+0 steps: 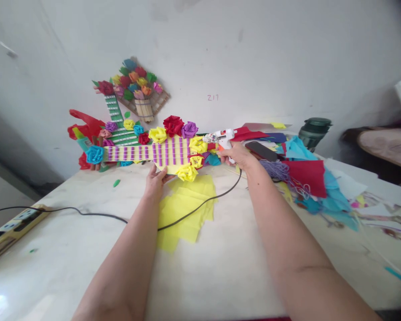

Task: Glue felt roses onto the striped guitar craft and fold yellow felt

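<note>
My left hand (155,182) grips the lower edge of a long yellow board (170,170) shaped like a guitar. Purple strips cross the board, and crepe paper flowers in red, purple, yellow and blue sit along its edges. In my right hand (239,156) is a white hot glue gun (225,141), its nozzle pointing left at the yellow flower (198,145) on the board's right end. Whether the nozzle touches the flower is hard to tell. Yellow crepe paper sheets (187,214) lie on the table beneath.
A black cord (217,196) runs from the glue gun across the table toward a power strip (18,225). Behind stand a green flower-decorated board (113,109) and a bamboo flower piece (143,109). To the right are a phone (261,150), purple string (276,171), paper scraps and a dark bottle (314,133).
</note>
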A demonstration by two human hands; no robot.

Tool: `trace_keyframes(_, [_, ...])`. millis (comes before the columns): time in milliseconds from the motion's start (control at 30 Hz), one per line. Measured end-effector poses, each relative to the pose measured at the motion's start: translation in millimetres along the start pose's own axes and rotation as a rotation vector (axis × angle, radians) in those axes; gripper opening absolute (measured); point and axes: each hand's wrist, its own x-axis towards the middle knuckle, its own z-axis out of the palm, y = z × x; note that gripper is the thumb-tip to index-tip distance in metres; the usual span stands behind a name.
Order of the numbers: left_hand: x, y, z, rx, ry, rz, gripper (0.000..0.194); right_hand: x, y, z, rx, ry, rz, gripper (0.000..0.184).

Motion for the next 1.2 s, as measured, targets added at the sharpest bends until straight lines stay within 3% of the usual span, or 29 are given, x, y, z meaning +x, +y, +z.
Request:
trace_keyframes(167, [-0.4, 0.2, -0.2, -0.008, 0.022, 0.028, 0.052, -0.6, -0.2, -2.5, 0.025, 0.008, -0.013, 0.015])
trace_keyframes(433, [1.4, 1.7, -0.6, 0.014, 0.050, 0.008, 0.048, 4.0, 4.5, -1.6, 0.045, 0.136, -0.021, 0.013])
trace_keyframes(1200, [-0.7, 3.4, 1.4, 0.018, 0.055, -0.013, 0.054, 4.2, -0.7, 5.9, 0.133, 0.308, 0.126, 0.014])
